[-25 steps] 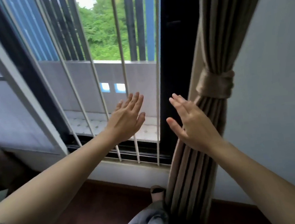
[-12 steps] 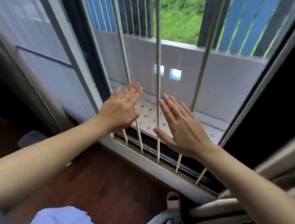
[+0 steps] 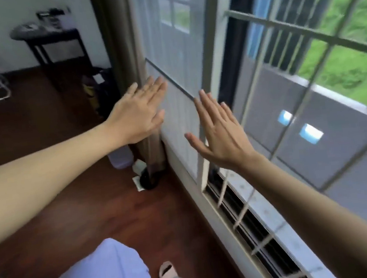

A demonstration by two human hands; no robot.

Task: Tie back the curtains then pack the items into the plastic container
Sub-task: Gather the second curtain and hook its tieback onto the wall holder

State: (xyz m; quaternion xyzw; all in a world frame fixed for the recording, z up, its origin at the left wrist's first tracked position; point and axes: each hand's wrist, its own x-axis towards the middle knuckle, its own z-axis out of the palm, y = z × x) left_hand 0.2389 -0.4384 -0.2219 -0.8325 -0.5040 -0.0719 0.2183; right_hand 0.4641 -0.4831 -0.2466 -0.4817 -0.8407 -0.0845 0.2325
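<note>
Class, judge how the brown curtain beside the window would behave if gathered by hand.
The curtain hangs in long vertical folds, so it is probably floppy and would bunch easily. Its length suggests it would sag below a grip.

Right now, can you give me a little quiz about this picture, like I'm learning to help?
1. True or false: the left hand and the right hand are each gripping something.
2. What stands by the far wall? A, a dark table; B, a bed; C, a fridge.
3. Which hand is nearer the hanging brown curtain?

Key: 1 false, both hands are open with straight fingers. 2 A. 3 the left hand.
</note>
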